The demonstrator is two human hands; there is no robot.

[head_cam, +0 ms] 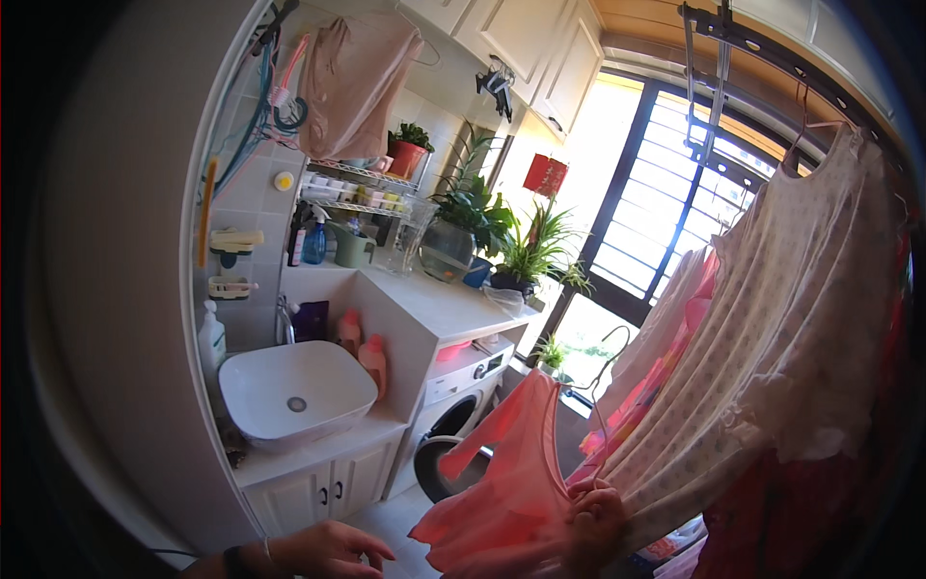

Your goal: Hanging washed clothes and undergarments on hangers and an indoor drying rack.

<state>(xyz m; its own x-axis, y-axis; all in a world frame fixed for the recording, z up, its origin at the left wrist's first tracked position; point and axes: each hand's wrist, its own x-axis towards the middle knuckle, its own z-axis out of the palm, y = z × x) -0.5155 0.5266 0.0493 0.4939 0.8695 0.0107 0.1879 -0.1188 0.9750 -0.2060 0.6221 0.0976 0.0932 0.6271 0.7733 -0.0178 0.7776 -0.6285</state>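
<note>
My right hand (pixel 599 515) pinches the edge of a coral-pink garment (pixel 499 485) where a thin wire hanger (pixel 596 394) runs into it. The garment hangs at a slant, with one sleeve spread to the left and the hanger's hook pointing up. At the bottom of the view my left hand (pixel 334 551) is held low, to the left of the garment and apart from it. Its fingers are slightly bent and hold nothing I can see. A pale patterned dress (pixel 759 304) hangs just right of my right hand, and its folds come close to that wrist.
A black drying rack (pixel 778 54) overhead carries more clothes at right. On the left stand a white washbasin (pixel 289 376) and a counter (pixel 427 304) with plants. Below, a front-loading washing machine (pixel 463 387) has its round door (pixel 445 463) swung out behind the garment.
</note>
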